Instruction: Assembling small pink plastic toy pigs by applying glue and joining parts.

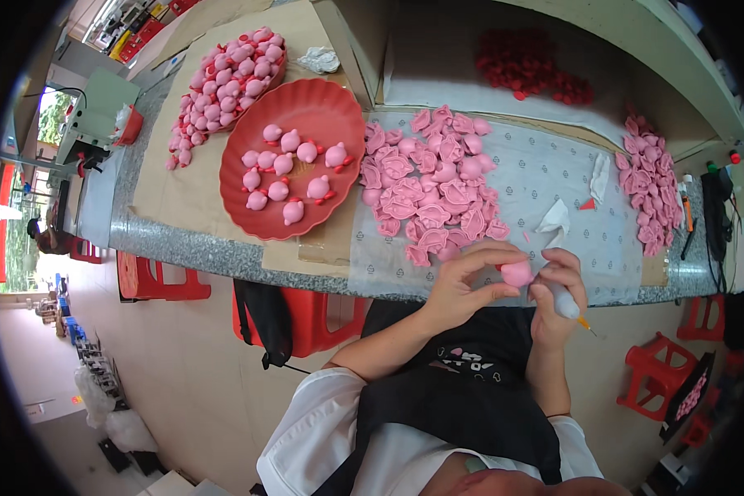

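My left hand (pixel 459 285) pinches a small round pink figure part (pixel 517 274) between thumb and fingertips, above the bench's front edge. A bit of red shows at the part's left side. Close beside it, my right hand (pixel 558 289) is wrapped round a small whitish squeeze bottle (pixel 565 304), whose thin needle tip with a yellow base points away, down to the right. My right fingertips come close to the pink part; I cannot tell whether they touch it. Just beyond my hands lies a heap of pink folded, petal-like pieces (pixel 430 194) mixed with round ones.
A red scalloped plate (pixel 236 186) holds several pink parts with red bits. Behind it is a pile (pixel 231 78) of similar ones. Crumpled tissue (pixel 555 219) lies right of the heap. More pink pieces (pixel 649 186) sit far right; red pieces (pixel 529 66) fill the shelf.
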### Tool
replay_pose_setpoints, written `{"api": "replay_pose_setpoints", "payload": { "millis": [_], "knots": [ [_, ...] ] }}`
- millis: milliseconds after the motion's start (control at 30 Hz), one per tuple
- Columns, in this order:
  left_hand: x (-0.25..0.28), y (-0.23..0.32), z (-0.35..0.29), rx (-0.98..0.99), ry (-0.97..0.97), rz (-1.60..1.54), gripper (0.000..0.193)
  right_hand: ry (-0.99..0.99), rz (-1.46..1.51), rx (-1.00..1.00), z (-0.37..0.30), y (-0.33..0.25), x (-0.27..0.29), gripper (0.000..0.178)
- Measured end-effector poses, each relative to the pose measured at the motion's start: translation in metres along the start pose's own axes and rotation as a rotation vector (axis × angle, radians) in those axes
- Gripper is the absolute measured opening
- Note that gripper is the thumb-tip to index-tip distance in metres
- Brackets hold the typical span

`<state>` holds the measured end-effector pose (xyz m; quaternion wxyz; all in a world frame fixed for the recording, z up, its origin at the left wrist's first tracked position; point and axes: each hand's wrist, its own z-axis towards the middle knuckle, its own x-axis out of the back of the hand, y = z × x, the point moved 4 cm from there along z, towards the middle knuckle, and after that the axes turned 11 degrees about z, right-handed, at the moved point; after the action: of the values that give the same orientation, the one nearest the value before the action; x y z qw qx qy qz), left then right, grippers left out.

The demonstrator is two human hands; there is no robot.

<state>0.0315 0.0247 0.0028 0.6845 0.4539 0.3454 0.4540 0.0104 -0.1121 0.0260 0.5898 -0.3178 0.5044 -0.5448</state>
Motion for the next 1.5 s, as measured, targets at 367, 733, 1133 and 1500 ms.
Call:
{"api": "replay_pose_setpoints", "payload": {
  "millis": [367, 733, 1133, 1500],
  "knots": [
    [0.007, 0.026, 0.007, -0.149, 0.200, 0.552, 0.033, -0.174, -0.194, 0.041, 0.012, -0.005, -0.021, 0.029],
    [0.010, 0.016, 0.003, -0.091, 0.218, 0.432, 0.035, -0.175, -0.202, 0.026, 0.012, -0.006, -0.024, 0.012],
    [0.003, 0.025, 0.007, -0.069, 0.211, 0.559, 0.032, -0.245, 0.051, -0.148, 0.016, 0.005, -0.014, 0.020],
    [0.014, 0.013, 0.006, -0.052, 0.311, 0.545, 0.030, -0.163, -0.911, 0.033, 0.049, 0.010, 0.033, 0.022]
  ]
}}
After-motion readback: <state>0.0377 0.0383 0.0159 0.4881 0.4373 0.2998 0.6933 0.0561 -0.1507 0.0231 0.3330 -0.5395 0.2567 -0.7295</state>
